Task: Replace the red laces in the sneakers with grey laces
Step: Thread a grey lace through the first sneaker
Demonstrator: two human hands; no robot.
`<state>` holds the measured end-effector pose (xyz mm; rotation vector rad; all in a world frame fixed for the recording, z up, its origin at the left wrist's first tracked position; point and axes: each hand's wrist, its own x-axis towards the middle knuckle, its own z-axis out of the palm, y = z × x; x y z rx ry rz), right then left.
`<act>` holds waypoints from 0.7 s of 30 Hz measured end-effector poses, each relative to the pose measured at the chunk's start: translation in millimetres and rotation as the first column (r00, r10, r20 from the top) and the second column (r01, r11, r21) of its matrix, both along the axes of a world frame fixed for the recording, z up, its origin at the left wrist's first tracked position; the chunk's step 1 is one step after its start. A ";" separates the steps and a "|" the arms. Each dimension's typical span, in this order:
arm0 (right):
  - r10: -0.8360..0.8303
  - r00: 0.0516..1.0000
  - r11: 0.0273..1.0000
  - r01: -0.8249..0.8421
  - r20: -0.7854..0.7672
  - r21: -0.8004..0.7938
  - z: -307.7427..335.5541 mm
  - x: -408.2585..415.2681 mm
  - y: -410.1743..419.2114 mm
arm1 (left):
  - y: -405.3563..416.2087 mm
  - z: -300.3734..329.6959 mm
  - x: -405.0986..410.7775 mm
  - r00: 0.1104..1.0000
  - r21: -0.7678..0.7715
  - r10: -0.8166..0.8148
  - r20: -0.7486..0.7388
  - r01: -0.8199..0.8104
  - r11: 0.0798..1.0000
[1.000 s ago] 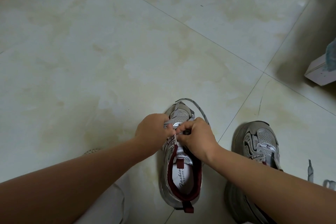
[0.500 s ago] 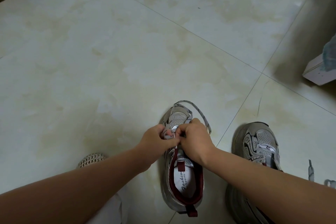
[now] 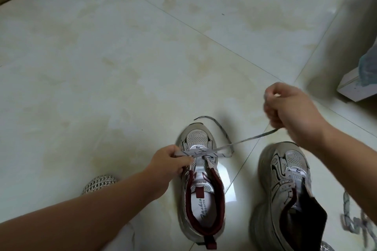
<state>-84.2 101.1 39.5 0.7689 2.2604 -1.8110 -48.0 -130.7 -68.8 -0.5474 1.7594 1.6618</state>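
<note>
Two grey-and-silver sneakers on a pale tiled floor (image 3: 122,67), toes pointing away from the camera. Middle sneaker (image 3: 201,189) upright, maroon collar lining and white insole in plain view, a grey lace (image 3: 206,153) running crosswise over the lowest eyelets near the toe. Left hand (image 3: 169,161) low beside that sneaker's left edge, fingers curled, pinching the left end of the grey lace right at the eyelet row. Right hand (image 3: 291,110) raised and well off to the right, closed in a fist round the other length of the same lace, which stretches taut in a straight slanted line from the eyelets up to the fist (a slack loop of the lace curls out past the toe and back to the sneaker's right side). Second sneaker (image 3: 285,193) just beside the first on the right, partly under the right forearm, dark inside, not touched by either hand. Loose grey braided lace (image 3: 355,220) bunched on the floor at the lower right edge, near the second sneaker. Woven beige slipper toe (image 3: 98,184) peeking from under the left forearm. White box (image 3: 353,87) with blue cloth (image 3: 369,67) draped over it at the right edge, well apart from the sneakers.
</note>
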 end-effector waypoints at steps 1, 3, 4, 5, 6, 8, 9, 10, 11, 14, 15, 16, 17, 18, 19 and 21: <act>0.066 0.998 0.974 -0.061 -0.016 0.218 3.9 0.4 6.9 | -0.6 -0.5 0.4 1.000 -0.003 0.009 0.001 -0.009 1.000; 0.343 0.925 0.747 -0.373 0.162 0.551 9.6 8.0 9.5 | -0.1 -0.3 1.9 1.000 -0.021 0.006 -0.009 -0.007 1.000; 0.470 0.809 0.527 -0.577 0.351 0.624 9.0 15.0 6.9 | 0.6 0.2 2.7 1.000 -0.041 -0.002 -0.026 0.001 0.999; 0.535 0.656 0.283 -0.733 0.533 0.618 6.8 23.2 2.0 | 1.3 0.9 3.3 0.999 -0.064 -0.010 -0.050 0.007 0.998; 0.559 0.533 0.119 -0.810 0.635 0.574 3.0 31.1 -2.7 | 1.8 1.3 3.8 0.997 -0.081 -0.016 -0.075 0.010 0.997; 0.599 0.438 0.132 -0.879 0.670 0.457 0.5 39.9 -5.5 | 2.0 2.5 4.0 0.993 -0.089 -0.022 -0.113 0.012 0.996; 0.626 0.439 0.247 -0.895 0.644 0.370 2.1 40.6 -1.7 | 1.5 3.3 4.5 0.992 -0.091 -0.030 -0.126 0.018 0.996; 0.647 0.500 0.410 -0.865 0.575 0.290 3.7 39.1 4.3 | 1.0 3.4 5.1 0.989 -0.100 -0.039 -0.140 0.025 0.995; 0.627 0.626 0.593 -0.769 0.463 0.236 6.5 37.1 11.8 | 0.4 3.6 5.7 0.987 -0.111 -0.048 -0.156 0.030 0.993; 0.246 0.965 0.947 -0.260 0.093 0.187 13.2 26.9 34.5 | 1.0 4.2 6.8 0.980 -0.136 -0.057 -0.190 0.031 0.990; 0.157 0.987 0.969 -0.159 0.023 0.187 12.7 25.2 37.2 | 1.8 4.6 6.6 0.978 -0.142 -0.070 -0.199 0.042 0.989; 0.126 0.992 0.973 -0.123 -0.006 0.195 10.7 24.7 37.1 | 2.8 5.0 6.3 0.973 -0.151 -0.092 -0.212 0.061 0.987; 0.146 0.989 0.966 -0.143 0.000 0.217 8.0 24.8 35.0 | 3.8 5.7 5.7 0.965 -0.166 -0.122 -0.231 0.085 0.983; 0.201 0.979 0.945 -0.206 0.046 0.253 5.2 25.1 31.8 | 4.3 6.6 5.0 0.953 -0.185 -0.158 -0.257 0.112 0.976; 0.280 0.951 0.905 -0.307 0.130 0.294 4.2 25.7 27.0 | 3.9 7.5 4.4 0.937 -0.210 -0.199 -0.286 0.141 0.967; 0.458 0.791 0.713 -0.599 0.405 0.364 3.5 28.8 18.7 | 1.3 8.9 3.1 0.896 -0.269 -0.291 -0.336 0.205 0.941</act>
